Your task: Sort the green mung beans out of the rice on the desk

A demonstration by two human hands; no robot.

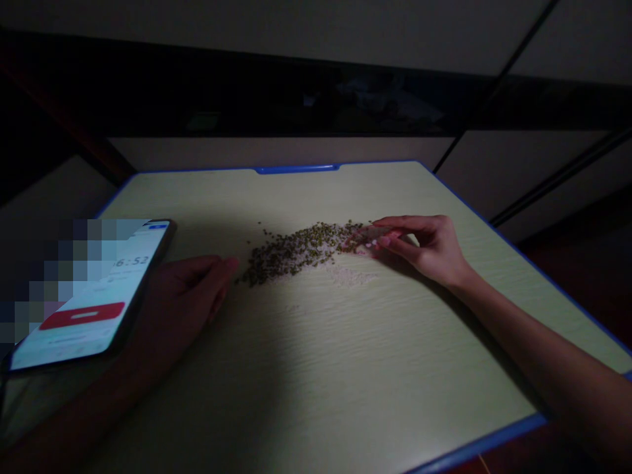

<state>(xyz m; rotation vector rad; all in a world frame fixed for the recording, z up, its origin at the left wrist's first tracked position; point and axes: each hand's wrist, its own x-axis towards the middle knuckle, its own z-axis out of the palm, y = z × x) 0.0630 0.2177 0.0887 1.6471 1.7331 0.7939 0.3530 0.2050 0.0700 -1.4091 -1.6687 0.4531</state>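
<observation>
A long pile of small dark-green beans (301, 247), which look like mung beans, lies mixed with pale grains on the table. More pale grains (353, 275), resembling rice, are spread along its near right side. My right hand (429, 247) is at the pile's right end, with thumb and fingers closed on a small see-through reddish piece (363, 238); its exact kind is unclear. At the left end, my left hand (190, 299) rests with curled fingers, thumb and forefinger together by the beans. Whatever those fingers may hold is hidden.
A lit phone (99, 296) leans at the left beside my left wrist, its screen partly pixelated. The pale wooden table (345, 368) has a blue rim and a blue handle-like strip (299, 169) at the far edge. Behind it stands a panelled front with a dark glossy band (247, 99).
</observation>
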